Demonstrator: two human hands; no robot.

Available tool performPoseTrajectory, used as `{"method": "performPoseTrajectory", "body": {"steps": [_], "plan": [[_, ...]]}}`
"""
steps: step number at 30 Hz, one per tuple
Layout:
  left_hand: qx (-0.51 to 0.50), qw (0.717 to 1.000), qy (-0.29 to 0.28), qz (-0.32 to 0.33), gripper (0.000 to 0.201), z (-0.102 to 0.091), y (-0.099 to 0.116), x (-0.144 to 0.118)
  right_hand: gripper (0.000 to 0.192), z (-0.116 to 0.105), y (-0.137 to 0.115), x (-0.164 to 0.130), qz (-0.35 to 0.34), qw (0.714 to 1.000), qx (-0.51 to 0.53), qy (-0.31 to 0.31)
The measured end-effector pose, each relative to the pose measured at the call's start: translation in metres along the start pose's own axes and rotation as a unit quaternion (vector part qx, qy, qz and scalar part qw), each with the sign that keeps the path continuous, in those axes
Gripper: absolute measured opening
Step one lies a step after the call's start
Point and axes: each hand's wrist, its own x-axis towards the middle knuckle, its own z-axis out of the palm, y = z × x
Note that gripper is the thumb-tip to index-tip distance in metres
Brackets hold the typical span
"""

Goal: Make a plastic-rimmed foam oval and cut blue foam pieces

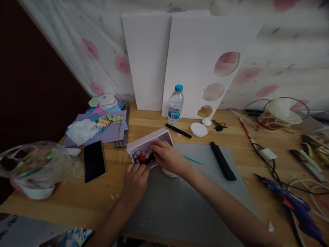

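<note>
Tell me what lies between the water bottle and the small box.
A black pen lies on the table between the bottle and the box, as the head view shows.

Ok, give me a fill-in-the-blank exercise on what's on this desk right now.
1. Both hands, the left hand and the right hand, are at a small ____ box holding little decorations.
2. The water bottle has a ____ cap.
3. The phone lies to the ____ of the box.
4. The glue gun at the desk's right side is ____.

Missing words: lilac; blue; left; blue
</note>
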Motion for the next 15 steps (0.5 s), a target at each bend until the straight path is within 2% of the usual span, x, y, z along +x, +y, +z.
{"method": "performPoseTrajectory", "body": {"steps": [2, 6, 11, 15], "plan": [[-0.009, 1.0, 0.004, -0.006, 0.024, 0.0, 0.0, 0.0, 0.027, 0.006, -0.001, 0.008, -0.019, 0.999, -0.029, -0.04], [-0.017, 1.0, 0.005, -0.009, 0.023, 0.0, 0.0, 0.0, 0.013, 0.015, 0.005, 0.02, -0.007, 0.997, -0.056, -0.055], [-0.013, 1.0, 0.024, -0.006, 0.023, 0.002, 0.0, -0.002, 0.014, 0.004, 0.011, 0.022, 0.015, 0.997, -0.079, -0.021], [-0.017, 0.999, 0.026, -0.008, 0.023, 0.002, 0.0, -0.003, 0.021, -0.007, 0.008, 0.017, 0.012, 0.997, -0.073, 0.01]]}}
